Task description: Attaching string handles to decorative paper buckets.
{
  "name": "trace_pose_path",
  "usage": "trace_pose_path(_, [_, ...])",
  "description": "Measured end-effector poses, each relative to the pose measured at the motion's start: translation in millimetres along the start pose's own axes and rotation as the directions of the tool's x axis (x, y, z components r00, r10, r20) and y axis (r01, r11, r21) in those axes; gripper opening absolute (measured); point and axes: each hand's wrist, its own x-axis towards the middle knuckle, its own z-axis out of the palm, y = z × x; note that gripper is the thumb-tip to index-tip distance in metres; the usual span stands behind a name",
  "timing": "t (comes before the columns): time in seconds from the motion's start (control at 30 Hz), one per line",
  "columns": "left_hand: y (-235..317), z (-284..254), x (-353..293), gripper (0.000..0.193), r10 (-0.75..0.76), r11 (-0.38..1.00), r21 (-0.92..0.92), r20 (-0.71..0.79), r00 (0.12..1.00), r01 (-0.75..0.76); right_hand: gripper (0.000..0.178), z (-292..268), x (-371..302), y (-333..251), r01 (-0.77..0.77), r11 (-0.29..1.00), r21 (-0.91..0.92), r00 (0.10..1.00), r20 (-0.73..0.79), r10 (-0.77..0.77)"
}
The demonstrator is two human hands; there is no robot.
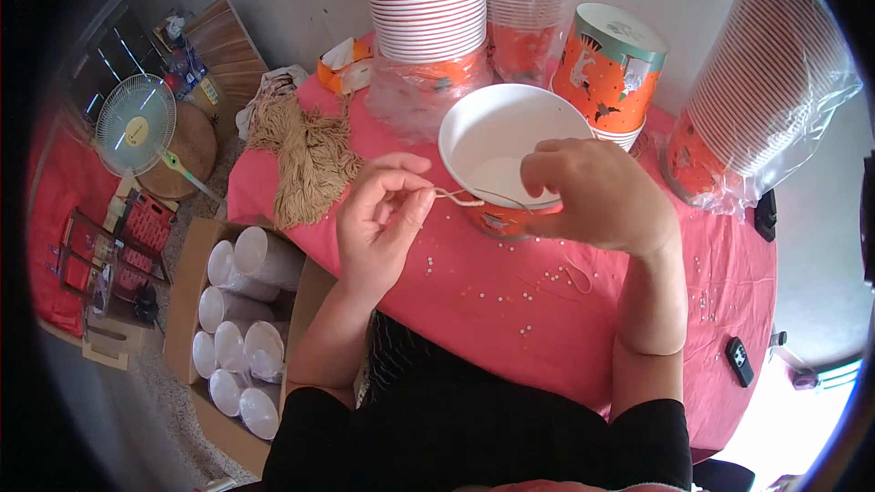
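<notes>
In front of me stands an orange paper bucket (492, 128) with a white inside, its mouth facing up. My left hand (378, 223) is at its near left side, thumb and forefinger pinching a thin tan cord (469, 201). The cord forms a small loop and runs across the bucket's near side to my right hand (606, 196). That hand is bent over the bucket's right rim, fingers curled, with the cord's other end at its thumb; the fingertips are partly hidden. A bundle of tan cords (310, 159) lies at the table's left edge.
Tall stacks of nested buckets (424, 9) and a plastic-wrapped stack (761, 82) stand behind and right. Beside the bucket is an upturned orange one (606, 73). Small white discs dot the pink tablecloth (565, 346). A carton (196, 237) of white cups sits left; a black remote (739, 362) lies right.
</notes>
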Motion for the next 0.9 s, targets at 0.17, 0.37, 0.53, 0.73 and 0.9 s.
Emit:
trace_pose_path(0.17, [-6.1, 4.3, 9.2, 0.004, -0.324, 0.887, -0.310, 0.112, 0.939, 0.343, 0.012, 5.6, 6.7, -4.6, 0.027, 1.000, 0.002, 0.995, 0.094, -0.028])
trace_pose_path(0.37, [-8.4, 21.3, 15.6, 0.008, -0.256, 0.964, -0.072, 0.008, 0.967, 0.256, 0.006, 2.3, 6.9, -5.9, 0.022, 0.996, 0.088, 0.997, -0.075, -0.015])
trace_pose_path(0.53, [-7.5, 24.8, 14.6, 0.005, -0.146, 0.978, 0.163, 0.075, 0.986, 0.132, 0.006, 7.7, 12.5, -6.9, 0.083, 0.985, 0.149, 0.977, -0.205, -0.052])
trace_pose_path(0.73, [-5.7, 26.0, 15.0, 0.008, -0.223, 0.974, 0.079, 0.167, 0.960, 0.213, 0.006, 15.8, 20.5, -1.6, 0.144, 0.964, 0.223, 0.941, -0.332, -0.063])
trace_pose_path(0.9, [-9.2, 22.2, 20.3, 0.008, -0.264, 0.964, 0.040, 0.167, 0.950, 0.261, 0.007, 25.2, 27.3, 14.9, 0.051, 0.959, 0.277, 0.965, -0.261, 0.024])
